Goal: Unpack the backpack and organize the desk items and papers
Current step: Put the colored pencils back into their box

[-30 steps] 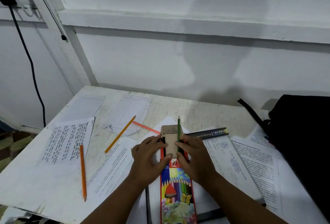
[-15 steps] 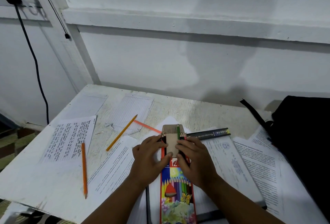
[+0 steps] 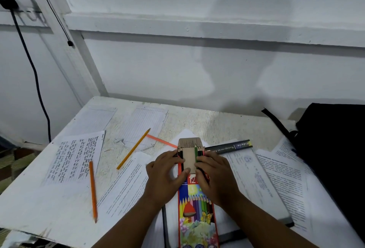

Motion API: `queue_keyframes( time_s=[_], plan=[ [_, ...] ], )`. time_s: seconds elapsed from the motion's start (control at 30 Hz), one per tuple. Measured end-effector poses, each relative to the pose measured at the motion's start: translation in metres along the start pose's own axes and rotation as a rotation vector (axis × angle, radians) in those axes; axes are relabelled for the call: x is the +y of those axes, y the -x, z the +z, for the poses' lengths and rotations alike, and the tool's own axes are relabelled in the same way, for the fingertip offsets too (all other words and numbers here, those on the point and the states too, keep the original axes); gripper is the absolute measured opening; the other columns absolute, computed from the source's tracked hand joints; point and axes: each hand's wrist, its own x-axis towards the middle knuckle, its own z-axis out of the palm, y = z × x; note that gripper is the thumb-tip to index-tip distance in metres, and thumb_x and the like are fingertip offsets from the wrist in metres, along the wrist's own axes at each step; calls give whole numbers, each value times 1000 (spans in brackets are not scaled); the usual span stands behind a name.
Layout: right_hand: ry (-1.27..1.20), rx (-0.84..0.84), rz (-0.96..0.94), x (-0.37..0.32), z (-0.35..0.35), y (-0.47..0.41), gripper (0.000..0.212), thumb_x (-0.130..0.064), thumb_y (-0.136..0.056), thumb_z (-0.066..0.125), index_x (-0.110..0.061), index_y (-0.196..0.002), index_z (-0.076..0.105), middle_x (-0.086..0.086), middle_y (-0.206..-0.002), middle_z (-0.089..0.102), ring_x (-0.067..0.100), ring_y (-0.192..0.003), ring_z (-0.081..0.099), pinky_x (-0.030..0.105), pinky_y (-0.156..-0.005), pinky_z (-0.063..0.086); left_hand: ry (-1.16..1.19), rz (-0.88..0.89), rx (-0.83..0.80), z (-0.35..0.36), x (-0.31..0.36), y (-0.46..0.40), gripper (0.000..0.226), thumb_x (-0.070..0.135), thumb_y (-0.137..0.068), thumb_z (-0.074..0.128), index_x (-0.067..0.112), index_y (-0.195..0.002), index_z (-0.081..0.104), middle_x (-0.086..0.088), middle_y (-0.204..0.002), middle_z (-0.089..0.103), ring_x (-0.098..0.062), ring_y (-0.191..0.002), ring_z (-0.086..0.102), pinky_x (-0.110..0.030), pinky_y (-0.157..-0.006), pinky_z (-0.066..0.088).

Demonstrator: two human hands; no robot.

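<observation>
both hands are on the pencil box (image 3: 197, 218), which lies in the middle of the counter (image 3: 35, 208) on top of the papers (image 3: 126, 184): the left hand (image 3: 166, 176) holds its left side with the thumb on the open flap (image 3: 190, 149), and the right hand (image 3: 215, 174) pinches the pencils at its mouth. a hard push could bend the flap or make the box slide on the loose papers, and pencil tips could catch on the mouth. the black backpack (image 3: 333, 160) crowds the right side, two loose orange pencils (image 3: 92, 190) lie on the left near the front edge where they could roll off, and there is bare counter at the back.
</observation>
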Motion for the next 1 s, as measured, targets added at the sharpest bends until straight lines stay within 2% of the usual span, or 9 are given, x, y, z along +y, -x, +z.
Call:
queue_keyframes(
  time_s=[0.17,0.3,0.37,0.43,0.6,0.67,0.8,0.87,1.0],
  plan=[
    [35,-52,-41,-3,-4,-3,13,-31,-84,63,-18,-83,66,-5,-99,68,11,-105,58,27,-87,50,-15,-27,4,1,1,-1,38,65,-80,62,41,-110,64,23,-132,56,-9,-132,40,-40,-98,33],
    [31,-123,-25,-7,-5,-13,17,-33,-80,64,-18,-76,63,-5,-92,62,6,-88,54,21,-71,53,47,-43,-49,-6,3,-6,35,64,-78,63,43,-106,66,24,-125,60,-7,-122,48,-42,-96,43],
    [65,-142,0,-10,-8,-20,18,-36,-78,60,-20,-70,60,-7,-86,60,5,-81,51,24,-66,53,118,-49,-85,-18,5,-12,30,56,-80,66,43,-106,69,29,-118,61,0,-117,53,-33,-98,46],
    [108,-148,25,-14,-13,-29,20,-38,-76,59,-23,-63,55,-9,-78,56,7,-75,49,29,-66,52,199,-45,-96,-34,4,-19,24,34,-87,73,35,-111,72,34,-106,61,12,-106,58,-11,-89,46],
    [121,-96,67,-30,-13,-51,22,-39,-77,59,-23,-63,55,-10,-76,55,8,-72,48,30,-67,47,228,-121,232,-73,-30,-27,19,6,-88,70,21,-97,75,13,-91,73,0,-83,67,-15,-71,53],
    [141,-83,55,-43,-5,-59,18,-37,-81,55,-23,-70,57,-9,-78,57,10,-74,51,28,-69,44,141,-148,263,-87,-52,-30,17,8,-87,71,20,-99,75,10,-89,72,-5,-81,65,-23,-74,53],
    [87,-59,49,-63,18,-75,9,-27,-81,55,-23,-80,63,-10,-81,61,10,-80,53,27,-75,43,-125,-214,98,-100,-104,-31,31,34,-80,78,16,-104,73,0,-98,70,-20,-92,63,-37,-81,52],
    [101,-69,69,-70,30,-83,10,-24,-78,64,-23,-86,71,-8,-81,68,12,-79,60,32,-80,48,-158,-169,84,-97,-115,-28,31,43,-84,65,17,-97,72,0,-92,68,-20,-85,62,-38,-77,52],
    [330,-232,179,-79,44,-102,14,-24,-75,72,-24,-89,74,-5,-84,67,18,-78,63,35,-74,51,-115,-89,125,-93,-117,-23,31,38,-96,43,20,-81,63,8,-70,55,-17,-68,53,-36,-66,45]
  ],
)
